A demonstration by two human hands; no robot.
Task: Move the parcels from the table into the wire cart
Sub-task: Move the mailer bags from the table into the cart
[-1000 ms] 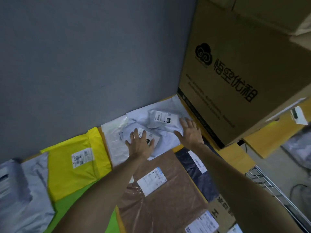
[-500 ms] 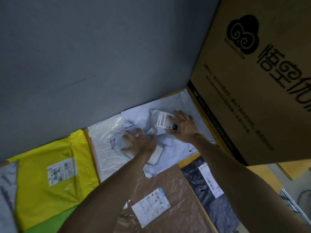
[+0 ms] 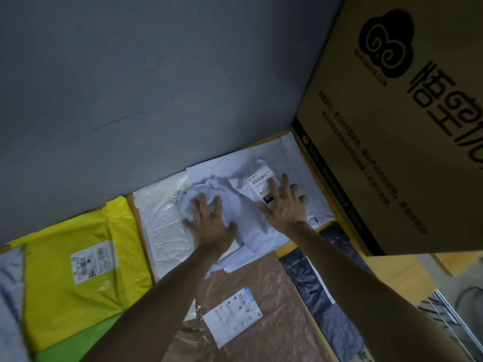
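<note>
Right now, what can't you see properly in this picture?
In the head view:
wire cart: mostly cut off by the right edge.
small white parcel: label partly covered by the right hand.
crumpled white parcel: middle hidden under the left hand.
grey parcel: cut off by the left edge.

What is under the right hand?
A small white parcel with a barcode label, lying on a larger white bag. The right hand covers part of the label; whatever lies below the bag is hidden.
</note>
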